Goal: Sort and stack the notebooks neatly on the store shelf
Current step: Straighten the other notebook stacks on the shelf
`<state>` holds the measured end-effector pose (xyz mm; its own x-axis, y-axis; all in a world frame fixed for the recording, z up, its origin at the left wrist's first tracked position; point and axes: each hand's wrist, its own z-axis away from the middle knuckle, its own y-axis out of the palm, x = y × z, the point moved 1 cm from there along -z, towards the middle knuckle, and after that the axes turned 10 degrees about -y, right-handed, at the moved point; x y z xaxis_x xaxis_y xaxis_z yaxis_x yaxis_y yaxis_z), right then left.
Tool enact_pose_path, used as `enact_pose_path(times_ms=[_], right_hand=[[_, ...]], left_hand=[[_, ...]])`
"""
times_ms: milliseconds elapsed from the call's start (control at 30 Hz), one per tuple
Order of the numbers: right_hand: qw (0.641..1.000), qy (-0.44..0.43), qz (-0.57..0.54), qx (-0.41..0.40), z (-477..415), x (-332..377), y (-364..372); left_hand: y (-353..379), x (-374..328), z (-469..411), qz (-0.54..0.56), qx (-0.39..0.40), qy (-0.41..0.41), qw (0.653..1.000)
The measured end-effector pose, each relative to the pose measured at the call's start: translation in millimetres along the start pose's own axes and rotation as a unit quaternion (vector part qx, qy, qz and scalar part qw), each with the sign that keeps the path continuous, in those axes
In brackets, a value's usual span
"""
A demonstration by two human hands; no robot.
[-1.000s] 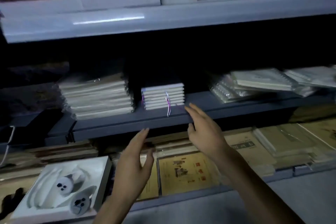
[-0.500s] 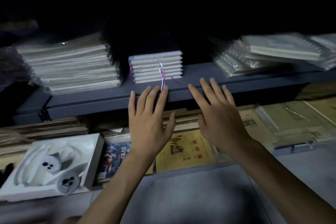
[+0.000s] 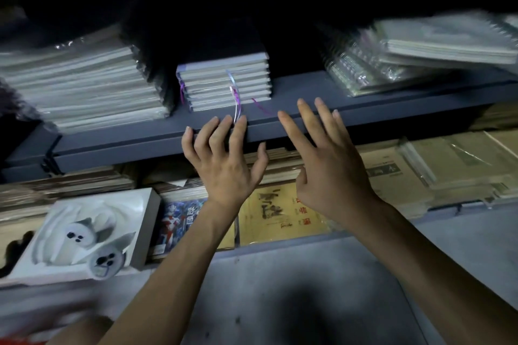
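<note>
Both hands are held out, backs up, before the dark shelf [image 3: 364, 109]. On the left hand [image 3: 224, 173] the fingers [image 3: 239, 134] are spread wide and slightly bent, their tips at the shelf's front edge; nothing is held. The right hand [image 3: 328, 173] is likewise empty, its fingers wide and straight. Whether the edge is touched cannot be told. A small stack of notebooks [image 3: 224, 81], with ribbons [image 3: 237, 98] trailing, is seen on the shelf just beyond the left hand, between a taller wrapped stack [image 3: 84, 87] and tilted spiral-bound notebooks [image 3: 420, 59].
</note>
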<state>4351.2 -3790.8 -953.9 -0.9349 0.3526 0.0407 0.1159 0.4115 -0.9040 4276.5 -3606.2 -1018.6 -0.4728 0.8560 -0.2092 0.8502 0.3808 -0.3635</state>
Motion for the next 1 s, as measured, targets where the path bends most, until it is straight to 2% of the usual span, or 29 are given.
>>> enact_pose_path(times_ms=[233, 333, 467, 600, 767, 1000], right_hand=[[1.000, -0.027, -0.011, 0.007, 3.5, -7.0, -7.8], [0.999, -0.035, 0.009, 0.023, 7.8, -11.1, -9.4], [0.998, -0.037, 0.043, 0.040, 19.5, -24.6, -12.8], [0.999, 0.010, 0.044, 0.030, 21.3, -50.8, -23.4], [1.000, -0.013, 0.018, 0.016, 20.5, -68.0, -35.4], [0.995, -0.053, 0.013, 0.088, 19.7, -77.2, -52.6]], left_hand=[[14.3, 14.4, -2.0, -0.003, -0.034, 0.037, 0.999], [11.7, 11.9, 0.5, -0.002, -0.028, 0.023, 0.999], [-1.1, 1.6, 6.7, -0.002, 0.014, -0.002, 1.000], [-13.8, -13.6, 5.7, -0.033, 0.066, -0.005, 0.997], [-26.0, -35.6, -3.6, -0.077, 0.113, -0.018, 0.990], [-34.2, -48.3, -7.9, -0.116, 0.142, -0.049, 0.982]])
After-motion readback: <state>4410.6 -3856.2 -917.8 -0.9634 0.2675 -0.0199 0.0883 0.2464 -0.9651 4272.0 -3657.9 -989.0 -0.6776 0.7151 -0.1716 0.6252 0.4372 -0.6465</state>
